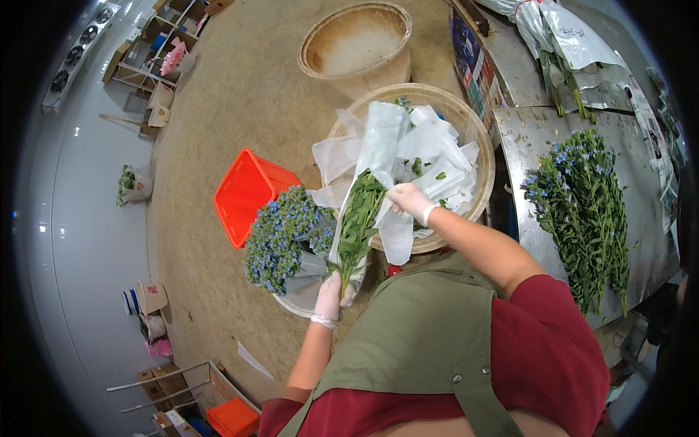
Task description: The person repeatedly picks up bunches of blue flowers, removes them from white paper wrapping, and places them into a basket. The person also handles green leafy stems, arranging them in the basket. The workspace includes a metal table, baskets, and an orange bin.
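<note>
My left hand, in a pale glove, grips the lower stems of a leafy green bunch. The bunch's upper end lies inside a whitish plastic sleeve. At the sleeve's open edge, my gloved right hand pinches the plastic beside the leaves. Beneath them stands a large round tub heaped with crumpled white wrappers and loose leaves. Left of the bunch, blue-flowered bunches in grey wrapping stand in a white bucket. Any flowers inside the sleeve cannot be made out.
An orange-red bin lies tipped at the left. Behind the tub stands another large round tub. On the metal table at the right rest unwrapped blue-flowered stems; wrapped bunches lie farther back. Shelves and buckets line the far left wall.
</note>
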Motion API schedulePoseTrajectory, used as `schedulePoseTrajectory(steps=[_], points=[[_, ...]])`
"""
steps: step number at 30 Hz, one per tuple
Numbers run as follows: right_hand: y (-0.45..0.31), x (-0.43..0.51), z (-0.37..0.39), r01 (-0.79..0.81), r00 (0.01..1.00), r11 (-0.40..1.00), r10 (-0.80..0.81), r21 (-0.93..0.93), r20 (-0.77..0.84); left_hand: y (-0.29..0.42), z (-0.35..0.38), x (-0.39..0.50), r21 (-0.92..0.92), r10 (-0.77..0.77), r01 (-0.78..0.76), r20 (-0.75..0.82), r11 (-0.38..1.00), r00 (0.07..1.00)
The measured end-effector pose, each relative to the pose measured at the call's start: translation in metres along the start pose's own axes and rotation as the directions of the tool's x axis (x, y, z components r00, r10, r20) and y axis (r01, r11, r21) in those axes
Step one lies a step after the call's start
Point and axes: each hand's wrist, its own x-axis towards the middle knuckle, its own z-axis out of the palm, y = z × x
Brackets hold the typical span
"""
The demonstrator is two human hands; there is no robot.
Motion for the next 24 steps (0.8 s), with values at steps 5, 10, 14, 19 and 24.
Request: schedulePoseTrajectory(steps=[5, 10, 14, 19, 24], points=[[-0.012, 0.034, -0.1, -0.062, 0.984, 0.966, 0.101, 0.25, -0.146, 0.007, -0.011, -0.013, 0.219, -0.147, 0.126, 0.079, 0.968, 0.986], [-0.037, 0.07, -0.152, 0.088, 0.924, 0.996, -0.078, 0.008, -0.374, 0.016, -0.008, -0.015, 0.157, -0.057, 0.028, 0.181, 0.987, 0.982], [-0.056, 0.095, -0.189, 0.009, 0.814, 0.97, -0.149, -0.244, -0.561, 0.025, -0.006, -0.028, 0.127, -0.117, 0.094, 0.189, 0.987, 0.975], [-0.063, 0.111, -0.203, -0.065, 0.754, 0.971, -0.103, -0.23, -0.649, 0.031, -0.003, -0.045, 0.078, -0.068, 0.053, 0.195, 0.996, 0.978], [-0.074, 0.129, -0.199, -0.054, 0.703, 0.951, -0.18, -0.303, -0.688, 0.041, -0.003, -0.057, 0.135, -0.114, 0.092, 0.164, 0.987, 0.98]])
